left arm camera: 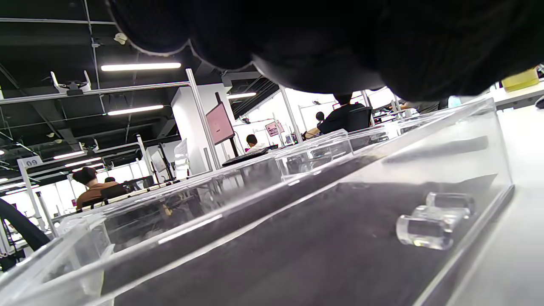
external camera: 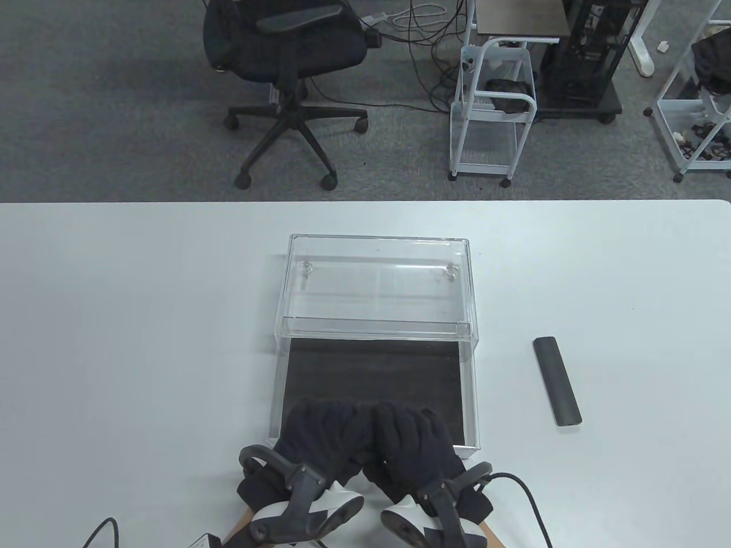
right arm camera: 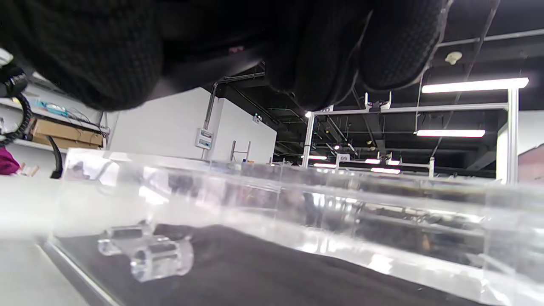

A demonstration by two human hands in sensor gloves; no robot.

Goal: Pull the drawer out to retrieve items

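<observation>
A clear acrylic case (external camera: pixel 377 285) stands mid-table. Its clear drawer (external camera: pixel 473 399) is pulled out toward me and shows a dark liner (external camera: pixel 374 371); I see no items on the visible liner. My left hand (external camera: pixel 320 425) and right hand (external camera: pixel 408 425), in black gloves, lie side by side over the drawer's front wall, fingers reaching over the liner. In the left wrist view my left hand's fingers (left arm camera: pixel 297 42) hang above the drawer front and a clear knob (left arm camera: pixel 425 231). In the right wrist view my right hand's fingers (right arm camera: pixel 382 46) hang above another knob (right arm camera: pixel 159 257). Neither hand visibly holds anything.
A flat black bar (external camera: pixel 557 381) lies on the white table (external camera: pixel 114 342) to the right of the drawer. Beyond the table's far edge are an office chair (external camera: pixel 285 68) and a white wire cart (external camera: pixel 491 114) on the floor.
</observation>
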